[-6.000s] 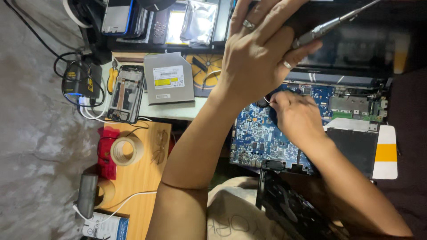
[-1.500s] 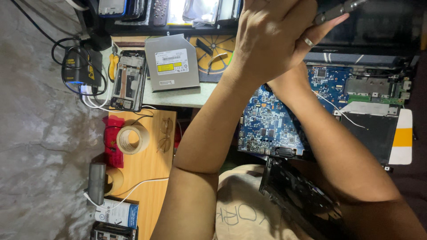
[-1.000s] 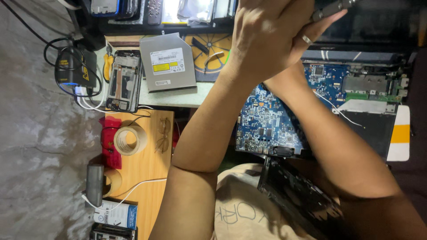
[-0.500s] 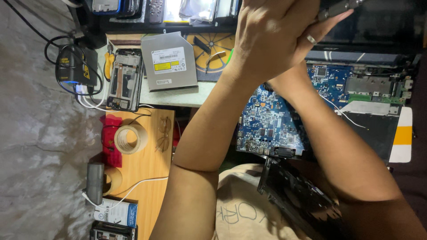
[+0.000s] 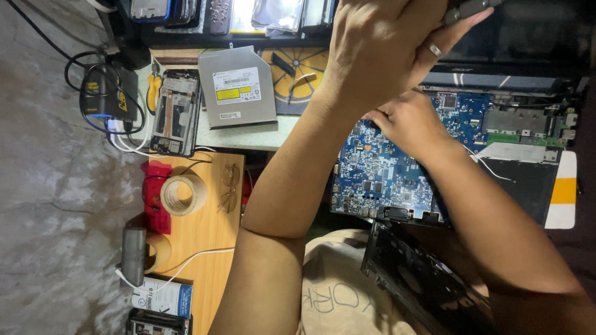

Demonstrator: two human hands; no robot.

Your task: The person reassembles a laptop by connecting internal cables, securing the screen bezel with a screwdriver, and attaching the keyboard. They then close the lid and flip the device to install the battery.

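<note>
My left hand (image 5: 385, 49), with a ring on one finger, is raised near the top of the view and closed around the grey handle of a screwdriver (image 5: 462, 8). Below it my right hand (image 5: 406, 124) rests on the blue laptop motherboard (image 5: 382, 180). Its fingertips are curled against the board and hidden under my left hand, so I cannot see whether they grip anything. The board lies in an opened black laptop base (image 5: 528, 180). A loose black laptop cover (image 5: 428, 285) leans on my lap.
A silver optical drive (image 5: 239, 87) and an opened phone (image 5: 177, 111) lie on the table at the left. A tape roll (image 5: 183, 195) and glasses (image 5: 228, 186) sit on a wooden board (image 5: 208, 242). A black adapter with cables (image 5: 112, 99) sits further left.
My left hand has stayed raised with the screwdriver. My right hand has slid further under it on the motherboard. The view has shifted only slightly.
</note>
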